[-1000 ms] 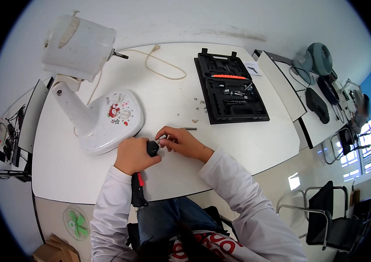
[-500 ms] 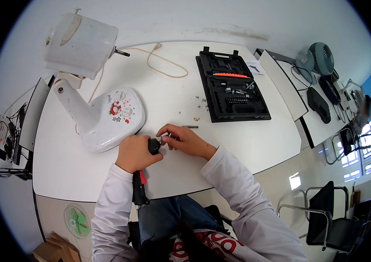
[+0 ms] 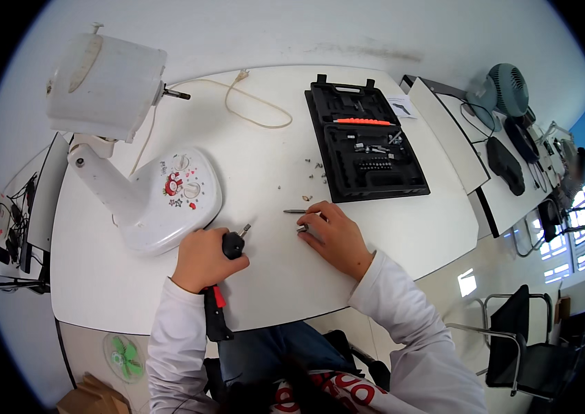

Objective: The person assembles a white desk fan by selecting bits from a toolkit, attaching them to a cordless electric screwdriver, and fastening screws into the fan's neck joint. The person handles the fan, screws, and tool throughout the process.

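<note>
More space now parts the left grip (image 3: 200,259) (wrapped round a screwdriver (image 3: 233,245)) from the right grip (image 3: 337,239), pinching a metal piece (image 3: 302,228).

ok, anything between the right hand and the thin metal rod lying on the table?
Nothing visible. The right hand is right at one end of the metal rod; whether they touch, I can't tell. The small metal piece it pinches sits on the rod's near side, not in the way.

I observe the driver body (image 3: 218,321) in matt plastic, its tip (image 3: 245,230) in shiny metal; the appliance base (image 3: 161,226) in smooth, glossy plastic; the tool case (image 3: 382,188) in matt plastic.
</note>
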The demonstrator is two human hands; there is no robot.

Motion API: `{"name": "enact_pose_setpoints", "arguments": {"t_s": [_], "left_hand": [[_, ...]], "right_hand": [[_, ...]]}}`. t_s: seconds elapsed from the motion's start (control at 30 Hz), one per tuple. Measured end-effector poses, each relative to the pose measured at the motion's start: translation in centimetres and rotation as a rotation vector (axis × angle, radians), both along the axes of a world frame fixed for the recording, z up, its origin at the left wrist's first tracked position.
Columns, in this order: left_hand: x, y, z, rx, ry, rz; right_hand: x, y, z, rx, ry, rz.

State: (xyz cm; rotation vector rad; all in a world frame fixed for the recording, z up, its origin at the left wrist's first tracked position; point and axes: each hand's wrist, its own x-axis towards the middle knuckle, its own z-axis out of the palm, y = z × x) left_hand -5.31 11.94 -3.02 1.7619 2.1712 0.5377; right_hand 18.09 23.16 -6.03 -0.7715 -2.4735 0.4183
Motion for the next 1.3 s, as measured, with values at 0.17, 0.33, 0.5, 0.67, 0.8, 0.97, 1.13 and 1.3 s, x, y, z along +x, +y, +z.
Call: {"name": "enact_pose_setpoints", "arguments": {"t_s": [0.17,0.33,0.5,0.67,0.8,0.97,1.13,1.3], "left_hand": [[-0.1,-0.1,0.2,-0.003,0.006,0.007],[0.0,0.2,0.1,-0.004,-0.006,0.003],[0.0,0.3,0.3,-0.02,-0.049,0.021],[0.0,0.4,0.4,-0.061,-0.055,0.035],[0.2,0.2,0.2,0.006,-0.006,0.028],[0.3,0.3,0.4,-0.029,-0.004,0.027],[0.1,0.4,0.3,-0.039,0.0,0.002],[0.1,0.5,0.3,-0.024,-0.021,-0.002]], "right_hand": [[1.4,2.3,1.4,0.14,0.125,-0.111],[7.4,13.6,3.5,0.191,0.071,-0.448],[9.3,19.4,2.6,0.03,-0.282,-0.514],[9.8,21.1,2.0,-0.084,-0.265,-0.437],[10.4,21.1,1.6,-0.12,-0.15,-0.362],[10.8,21.1,2.0,0.029,0.117,-0.446],[11.4,21.2,1.5,0.036,0.026,-0.357],[10.5,20.6,1.1,0.133,-0.111,-0.408]]}}
